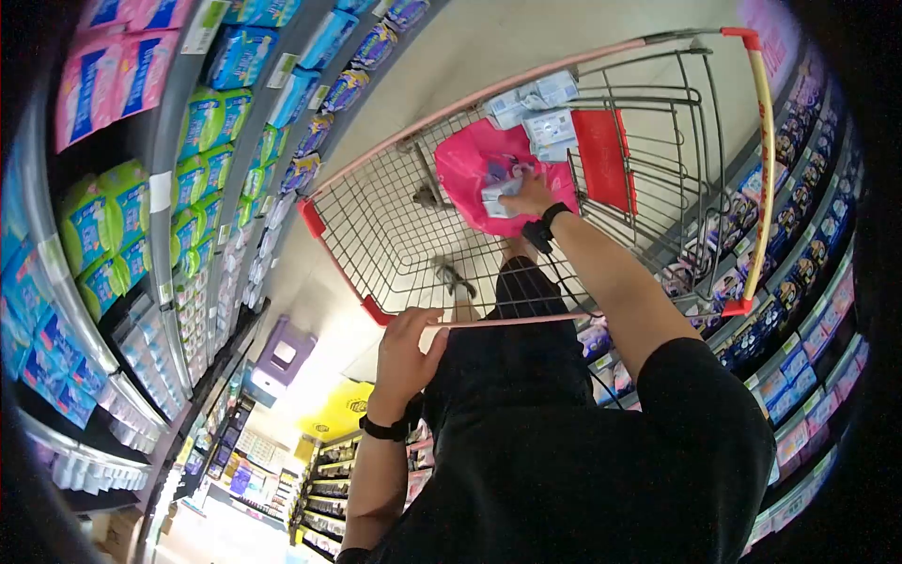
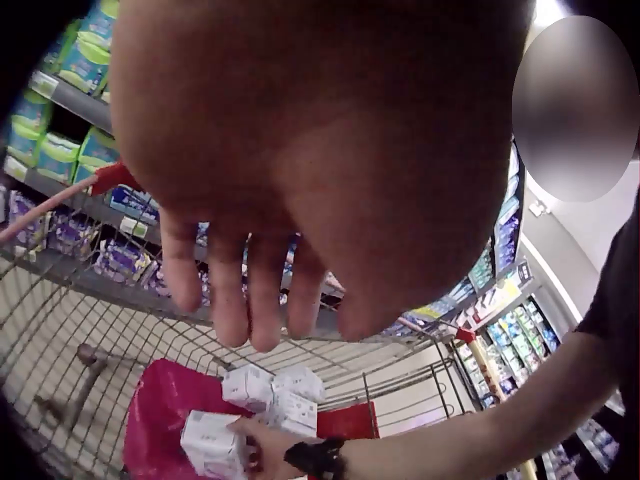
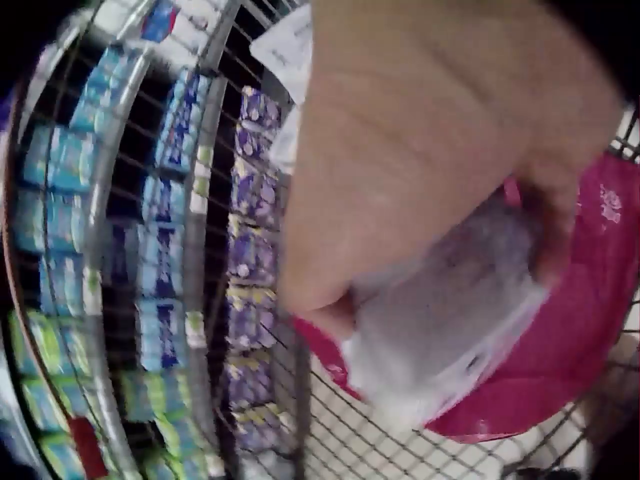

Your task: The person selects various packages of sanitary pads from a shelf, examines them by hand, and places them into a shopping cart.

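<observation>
My right hand (image 1: 532, 195) reaches into the shopping cart and grips a white boxy packet (image 2: 214, 446) over a bright pink plastic bag (image 1: 470, 169). In the right wrist view the thumb and fingers clasp the packet's sides, and its print is blurred. Several more pale packets (image 1: 551, 133) lie in the cart beside the bag. My left hand (image 1: 410, 350) is at the near rim of the cart (image 1: 512, 322), its fingers loosely extended (image 2: 232, 310) and holding nothing.
Shelves of wrapped packs (image 1: 209, 122) line the left side, with more stocked shelves (image 1: 799, 254) on the right. A red panel (image 1: 604, 160) stands inside the cart near its yellow handle (image 1: 763, 150). A purple-and-white bin-like object (image 1: 285, 354) is on the floor at lower left.
</observation>
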